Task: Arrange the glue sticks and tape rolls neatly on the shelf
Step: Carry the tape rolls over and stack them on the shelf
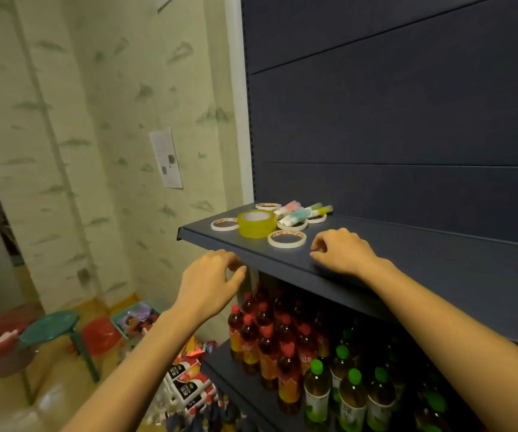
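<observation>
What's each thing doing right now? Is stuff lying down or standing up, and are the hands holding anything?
Yellow tape roll: lying flat, hole facing up.
White tape rolls: lying flat, scattered about.
Glue sticks: lying on their sides, in a jumble.
Left hand: fingers loosely curled, holding nothing.
Right hand: resting on the shelf, holding nothing.
Bottles: standing upright, caps on.
Green stool: standing upright.

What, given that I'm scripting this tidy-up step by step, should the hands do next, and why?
Probably the right hand should reach to the nearest white tape roll and pinch it. It and the left hand hold nothing, that roll lies closest to it, and the rolls lie scattered around the yellow tape roll on the shelf, with the glue sticks lying across some.
</observation>
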`<move>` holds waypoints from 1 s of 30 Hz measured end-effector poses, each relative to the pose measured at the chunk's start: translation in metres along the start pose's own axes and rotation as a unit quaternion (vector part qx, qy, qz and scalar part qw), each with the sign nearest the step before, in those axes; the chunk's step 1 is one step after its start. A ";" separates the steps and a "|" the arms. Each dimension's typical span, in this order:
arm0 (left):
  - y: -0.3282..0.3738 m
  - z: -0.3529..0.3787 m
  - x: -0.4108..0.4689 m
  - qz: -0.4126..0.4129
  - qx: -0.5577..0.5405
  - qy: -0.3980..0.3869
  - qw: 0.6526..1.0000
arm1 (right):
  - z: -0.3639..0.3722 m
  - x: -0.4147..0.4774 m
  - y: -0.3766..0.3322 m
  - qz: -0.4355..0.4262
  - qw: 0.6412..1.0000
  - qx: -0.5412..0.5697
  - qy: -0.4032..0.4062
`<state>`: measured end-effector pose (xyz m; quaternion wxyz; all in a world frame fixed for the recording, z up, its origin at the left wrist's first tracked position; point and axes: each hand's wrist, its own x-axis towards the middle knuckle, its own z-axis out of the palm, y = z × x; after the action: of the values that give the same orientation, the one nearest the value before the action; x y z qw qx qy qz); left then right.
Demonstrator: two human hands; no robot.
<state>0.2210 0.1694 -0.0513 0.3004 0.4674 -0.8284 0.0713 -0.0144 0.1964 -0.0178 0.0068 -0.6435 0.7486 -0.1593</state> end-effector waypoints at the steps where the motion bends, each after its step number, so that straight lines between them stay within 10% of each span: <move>1: -0.004 0.004 0.006 0.002 -0.004 0.003 1.000 | 0.003 0.010 -0.001 0.007 1.000 -0.004 0.006; 19: -0.029 0.065 0.169 0.078 -0.074 0.015 0.994 | 0.025 0.159 0.014 0.077 0.974 -0.172 -0.124; 30: 0.016 0.132 0.264 0.170 0.060 -0.091 0.979 | -0.016 0.118 0.075 0.165 0.961 -0.223 0.020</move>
<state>0.0504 -0.0678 -0.0064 0.1788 0.3419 -0.9136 0.1285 -0.1105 0.0955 0.0013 -0.1255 -0.4925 0.8612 0.0019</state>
